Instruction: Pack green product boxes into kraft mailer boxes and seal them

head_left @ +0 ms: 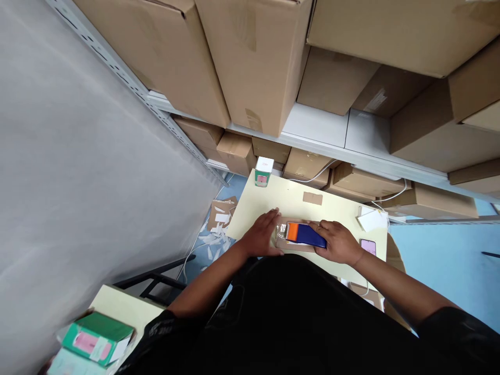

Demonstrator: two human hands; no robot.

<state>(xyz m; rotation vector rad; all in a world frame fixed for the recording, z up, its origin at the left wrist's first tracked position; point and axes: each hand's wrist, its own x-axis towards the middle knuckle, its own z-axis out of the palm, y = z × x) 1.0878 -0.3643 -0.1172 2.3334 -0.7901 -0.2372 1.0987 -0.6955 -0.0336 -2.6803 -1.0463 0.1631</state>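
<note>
A small brown cardboard piece (303, 248), possibly a flat box, lies on the pale table in front of me. On top of it is a flat blue-and-orange object (310, 236), which looks like a tape dispenser. Shiny clear film or tape (281, 230) shows at its left end. My right hand (338, 243) grips the blue end, fingers over the top. My left hand (261, 235) is spread at the cardboard's left end, with fingertips by the far edge and thumb by the near edge; firm contact cannot be made out.
The table (273, 195) carries a green-and-white box (264, 172), a cardboard scrap (313, 198), white packets (370, 217) and a phone (368, 247). Shelving with large cartons (253, 57) rises behind. Paper scraps (216, 239) litter the left floor. Another green box (97, 338) sits lower left.
</note>
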